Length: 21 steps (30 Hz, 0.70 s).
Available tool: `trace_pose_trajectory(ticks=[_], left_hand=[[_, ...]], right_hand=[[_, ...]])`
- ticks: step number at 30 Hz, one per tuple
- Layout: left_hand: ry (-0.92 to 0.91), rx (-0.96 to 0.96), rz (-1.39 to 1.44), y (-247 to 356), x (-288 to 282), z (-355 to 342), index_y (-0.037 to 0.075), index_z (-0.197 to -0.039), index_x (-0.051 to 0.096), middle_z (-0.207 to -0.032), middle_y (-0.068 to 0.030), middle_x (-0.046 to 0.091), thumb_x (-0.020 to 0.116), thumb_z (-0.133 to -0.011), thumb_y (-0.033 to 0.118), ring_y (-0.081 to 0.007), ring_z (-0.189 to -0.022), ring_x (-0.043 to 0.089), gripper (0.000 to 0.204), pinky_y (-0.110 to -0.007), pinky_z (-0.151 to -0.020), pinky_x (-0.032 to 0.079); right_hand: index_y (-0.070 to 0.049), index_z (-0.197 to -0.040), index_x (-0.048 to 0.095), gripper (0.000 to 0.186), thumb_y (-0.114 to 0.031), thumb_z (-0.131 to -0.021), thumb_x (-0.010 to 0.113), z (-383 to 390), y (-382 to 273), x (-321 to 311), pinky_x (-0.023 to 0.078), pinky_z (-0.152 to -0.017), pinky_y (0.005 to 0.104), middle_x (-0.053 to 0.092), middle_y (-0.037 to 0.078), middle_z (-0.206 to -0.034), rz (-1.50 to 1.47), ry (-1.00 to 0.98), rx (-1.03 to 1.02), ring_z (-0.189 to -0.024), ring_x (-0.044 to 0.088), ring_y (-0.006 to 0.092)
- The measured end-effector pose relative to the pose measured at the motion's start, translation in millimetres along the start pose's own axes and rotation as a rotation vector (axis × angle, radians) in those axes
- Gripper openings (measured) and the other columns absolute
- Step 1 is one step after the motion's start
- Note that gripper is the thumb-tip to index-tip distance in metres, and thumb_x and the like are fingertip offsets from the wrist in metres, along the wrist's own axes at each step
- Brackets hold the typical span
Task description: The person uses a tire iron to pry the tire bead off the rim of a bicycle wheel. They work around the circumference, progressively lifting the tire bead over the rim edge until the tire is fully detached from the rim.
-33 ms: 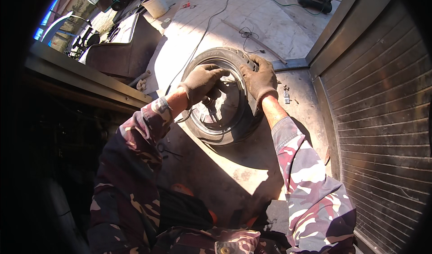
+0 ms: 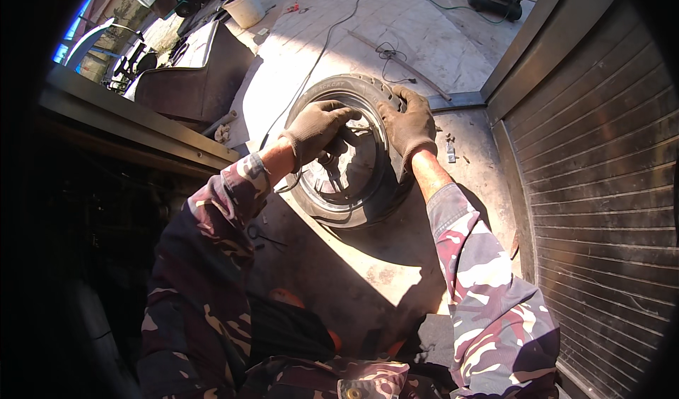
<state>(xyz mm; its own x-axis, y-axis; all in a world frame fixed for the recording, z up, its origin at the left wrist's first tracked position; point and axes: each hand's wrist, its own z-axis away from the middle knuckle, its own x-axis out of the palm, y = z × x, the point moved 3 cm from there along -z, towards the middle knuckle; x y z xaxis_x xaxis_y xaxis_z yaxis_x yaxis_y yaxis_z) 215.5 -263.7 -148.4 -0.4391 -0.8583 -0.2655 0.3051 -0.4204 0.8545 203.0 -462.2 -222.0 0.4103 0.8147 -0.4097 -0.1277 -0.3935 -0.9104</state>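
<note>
A black tyre [image 2: 393, 169] on a grey metal wheel hub [image 2: 351, 176] stands on the floor in front of me, its hub side facing up toward me. My right hand [image 2: 410, 125], in a brown work glove, is closed over the tyre's far right edge, with the fingers on the tread and the thumb on the sidewall. Over the upper left of the rim, my left hand [image 2: 320, 130], gloved alike, has its fingers curled together. What lies between those fingers is hidden. A dark cable [image 2: 288, 185] comes out beside my left wrist.
A ribbed metal door [image 2: 601, 180] stands at the right. At the left are a door frame [image 2: 141, 127] and a brown padded seat [image 2: 191, 81]. Beyond the threshold lie a thin rod [image 2: 403, 67] and cables, with a white bucket [image 2: 244, 9] and a black compressor [image 2: 495, 0] farther off.
</note>
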Motion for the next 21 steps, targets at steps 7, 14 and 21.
trace_pose_trajectory(ticks=[7,14,21], left_hand=[[0.155,0.92,-1.142,6,-10,11,0.006,-0.112,0.079,-0.096,-0.0132,0.075,0.081,-0.098,0.033,-0.0305,-0.082,0.076,0.03,-0.041,-0.073,0.06],[-0.051,-0.004,-0.225,-12,5,10,0.0,-0.102,0.079,-0.083,-0.007,0.078,0.064,-0.111,0.039,-0.0127,-0.065,0.072,0.042,-0.03,-0.058,0.058],[0.045,0.531,-0.667,-1,0,15,0.005,-0.122,0.076,-0.093,-0.0124,0.077,0.074,-0.104,0.032,-0.0252,-0.08,0.077,0.033,-0.037,-0.07,0.059]], right_hand=[[-0.009,-0.133,0.075,0.054,-0.035,-0.087,0.087,1,-1,-2,0.054,-0.109,0.0393,0.069,0.018,-0.136,-0.008,0.009,-0.025,-0.124,0.069,0.0317],[-0.011,-0.133,0.075,0.049,-0.032,-0.09,0.088,0,0,0,0.053,-0.11,0.0379,0.068,0.015,-0.137,0.005,-0.012,0.012,-0.125,0.068,0.029],[-0.011,-0.133,0.075,0.049,-0.033,-0.09,0.088,0,-1,0,0.053,-0.11,0.038,0.068,0.015,-0.137,0.014,-0.005,0.012,-0.125,0.068,0.0292]])
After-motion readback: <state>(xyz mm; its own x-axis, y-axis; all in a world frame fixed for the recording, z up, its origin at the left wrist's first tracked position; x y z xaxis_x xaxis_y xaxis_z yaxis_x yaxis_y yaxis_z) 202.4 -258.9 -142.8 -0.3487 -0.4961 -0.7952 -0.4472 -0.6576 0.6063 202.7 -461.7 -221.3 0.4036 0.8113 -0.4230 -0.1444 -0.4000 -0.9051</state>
